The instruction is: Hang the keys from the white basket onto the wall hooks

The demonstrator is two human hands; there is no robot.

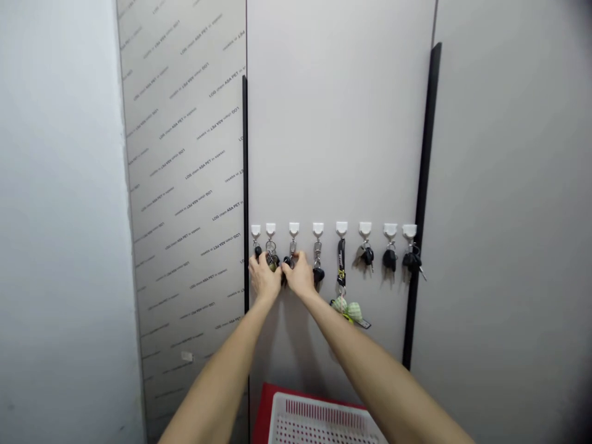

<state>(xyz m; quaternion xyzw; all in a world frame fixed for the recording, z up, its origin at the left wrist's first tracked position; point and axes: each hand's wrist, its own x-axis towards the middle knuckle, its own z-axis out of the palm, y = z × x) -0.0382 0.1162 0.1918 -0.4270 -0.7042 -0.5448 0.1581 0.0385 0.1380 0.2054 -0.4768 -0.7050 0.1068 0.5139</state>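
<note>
At the left of the frame we see a pale wall (60, 216), then a panel covered with printed film (180, 185) and a thin black handle strip (245, 185). Across the lower middle, a row of white hooks (341, 229) is fixed to a light grey door (337, 111). A small black fob (258, 251) hangs from the leftmost hook, just above the fingers of our left hand (265, 279). That hand is half curled at the second key bunch (272, 262), partly covering it; we cannot tell whether it grips. Close beside it, our right hand (300, 275) bends thumb and fingers around the third key bunch (287, 261), below its hook; how firmly they close we cannot tell.

Below, at bottom centre, a white perforated basket (274, 414) sits over a red surface (261, 416). Further right hang a fourth key bunch (318, 274) on a metal clasp, a black lanyard (341, 256) with a green checked charm (354, 311), and three more black-headed key bunches (389, 259). Another black handle strip (426, 142) borders the plain grey panel (504, 203) at right.
</note>
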